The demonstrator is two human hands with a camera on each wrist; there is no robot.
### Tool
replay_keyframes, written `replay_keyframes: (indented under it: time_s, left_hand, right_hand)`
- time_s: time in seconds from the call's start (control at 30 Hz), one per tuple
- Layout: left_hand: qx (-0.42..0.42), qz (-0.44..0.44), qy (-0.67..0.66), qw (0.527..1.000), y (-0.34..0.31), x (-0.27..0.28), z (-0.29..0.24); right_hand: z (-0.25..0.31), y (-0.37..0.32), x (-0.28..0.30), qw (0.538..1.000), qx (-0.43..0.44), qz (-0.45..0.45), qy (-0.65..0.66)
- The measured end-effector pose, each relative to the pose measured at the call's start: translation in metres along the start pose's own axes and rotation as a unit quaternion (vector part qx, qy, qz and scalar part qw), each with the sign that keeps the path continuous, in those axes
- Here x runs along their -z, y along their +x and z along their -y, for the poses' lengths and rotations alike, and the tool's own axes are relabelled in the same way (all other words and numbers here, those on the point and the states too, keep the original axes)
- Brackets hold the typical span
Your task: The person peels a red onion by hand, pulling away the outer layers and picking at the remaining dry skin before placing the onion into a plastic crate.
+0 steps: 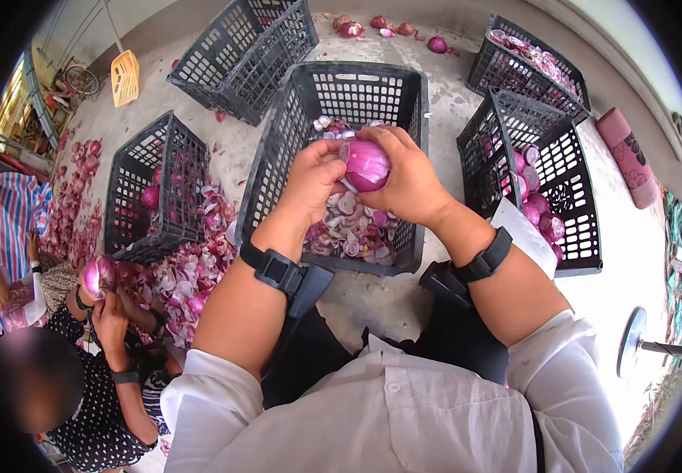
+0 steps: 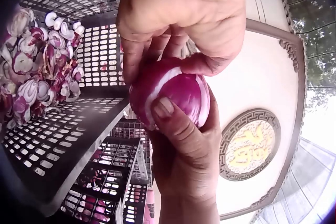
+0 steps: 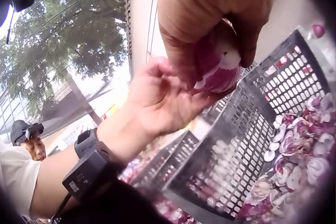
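A purple-red onion (image 1: 368, 167) is held between both hands over a black plastic crate (image 1: 420, 158). My right hand (image 1: 410, 180) grips the onion round its side, with its thumb pressed on the skin in the left wrist view. The fingers and thumb of my left hand (image 1: 313, 180) pinch the onion at its other end. Pale bands run across the onion (image 2: 185, 97) in that view, and a whitish patch shows on it in the right wrist view. Sliced onion pieces and trimmings (image 1: 353, 236) lie in the crate below.
On the right stand a crate of peeled onions (image 1: 542, 203) and a crate of onion slices (image 1: 534, 55). More crates (image 1: 238, 55) stand at the back and left. Onion skins (image 1: 191, 292) cover the floor at left, where another person holds an onion (image 1: 100, 276).
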State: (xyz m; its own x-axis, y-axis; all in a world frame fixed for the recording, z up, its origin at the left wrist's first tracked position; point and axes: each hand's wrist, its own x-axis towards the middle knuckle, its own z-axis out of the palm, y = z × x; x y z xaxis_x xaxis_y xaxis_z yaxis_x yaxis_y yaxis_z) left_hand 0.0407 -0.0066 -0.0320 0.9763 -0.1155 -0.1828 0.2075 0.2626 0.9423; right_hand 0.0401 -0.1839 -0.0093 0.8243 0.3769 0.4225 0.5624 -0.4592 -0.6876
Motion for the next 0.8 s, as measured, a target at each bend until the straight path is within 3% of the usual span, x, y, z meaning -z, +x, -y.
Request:
replay_keyframes:
  time_s: [0.53, 0.63, 0.8]
  left_hand:
    - [-0.083, -0.04, 0.007, 0.996, -0.003, -0.009, -0.002]
    - [-0.074, -0.082, -0.016, 0.994, -0.004, -0.008, 0.001]
    - [-0.067, -0.06, -0.042, 0.995, -0.014, -0.016, -0.003]
  right_hand:
    - [-0.001, 0.006, -0.005, 0.997, -0.048, -0.045, 0.049]
    - [-0.008, 0.01, -0.006, 0.939, -0.19, -0.083, 0.274]
    - [-0.003, 0.012, 0.003, 0.861, -0.218, -0.106, 0.447]
